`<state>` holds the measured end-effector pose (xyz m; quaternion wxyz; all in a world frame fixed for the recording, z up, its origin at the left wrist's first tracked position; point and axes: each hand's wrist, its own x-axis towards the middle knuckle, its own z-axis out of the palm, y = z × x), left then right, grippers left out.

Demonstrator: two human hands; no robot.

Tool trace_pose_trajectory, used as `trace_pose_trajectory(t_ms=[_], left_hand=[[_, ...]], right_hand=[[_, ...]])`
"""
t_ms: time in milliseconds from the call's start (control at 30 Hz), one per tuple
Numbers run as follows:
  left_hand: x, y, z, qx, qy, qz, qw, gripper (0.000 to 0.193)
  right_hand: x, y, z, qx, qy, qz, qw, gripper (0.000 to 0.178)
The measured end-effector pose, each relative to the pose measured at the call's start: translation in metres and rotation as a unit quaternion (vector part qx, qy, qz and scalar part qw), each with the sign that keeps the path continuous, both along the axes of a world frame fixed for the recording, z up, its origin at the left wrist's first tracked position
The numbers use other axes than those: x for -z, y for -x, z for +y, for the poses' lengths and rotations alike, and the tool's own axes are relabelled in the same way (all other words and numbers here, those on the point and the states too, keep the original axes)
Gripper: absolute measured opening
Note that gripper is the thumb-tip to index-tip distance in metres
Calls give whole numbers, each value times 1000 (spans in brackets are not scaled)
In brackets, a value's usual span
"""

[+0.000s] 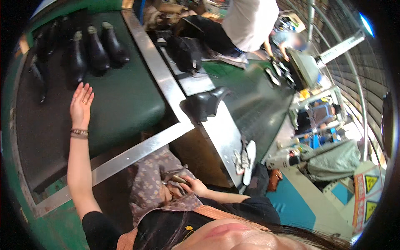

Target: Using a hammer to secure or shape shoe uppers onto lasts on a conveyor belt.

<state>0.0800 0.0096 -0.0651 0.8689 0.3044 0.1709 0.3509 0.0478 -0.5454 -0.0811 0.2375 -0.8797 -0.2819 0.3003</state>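
My left hand [81, 109] reaches out over the dark green conveyor belt [129, 93], its fingers stretched and holding nothing. Its fingertips are at the toe of a black shoe form [78, 60], perhaps touching it; I cannot tell. Two similar black forms, a middle one [98, 52] and a right one [115, 46], lie alongside in a row. Low at my apron, my right hand [196, 186] is closed around a dark metal tool [178, 178] that looks like pliers. Part of this tool is hidden by the fingers and the apron folds.
Metal rails [141, 153] border the belt. A black leather shoe piece [205, 103] rests on the ledge to the right. Pale shoes [249, 162] lie farther along, beside a second green belt [254, 104]. A person in a white top [252, 25] works across from me.
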Motion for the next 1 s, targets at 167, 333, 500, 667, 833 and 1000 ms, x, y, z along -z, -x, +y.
trace_pose_trajectory(t_ms=[167, 333, 500, 667, 833, 1000], left_hand=[[-193, 61, -124, 41, -463, -237, 853, 30], [-240, 116, -209, -32, -497, -321, 805, 31], [-194, 172, -222, -92, -498, -357, 785, 28], [-237, 117, -247, -163, -515, -391, 745, 25], [-230, 120, -265, -203, -519, -453, 696, 22], [-202, 151, -272, -236, -524, -517, 634, 19]], right_hand=[[1, -2, 1, -15, -22, -16, 1000, 43], [7, -2, -4, -26, -45, -57, 997, 39], [10, 4, -9, -24, -77, -77, 994, 38], [13, 6, -9, -20, -68, -73, 995, 39], [17, 3, -18, -11, -73, -80, 994, 40], [20, 1, -13, -33, -85, -59, 994, 41]])
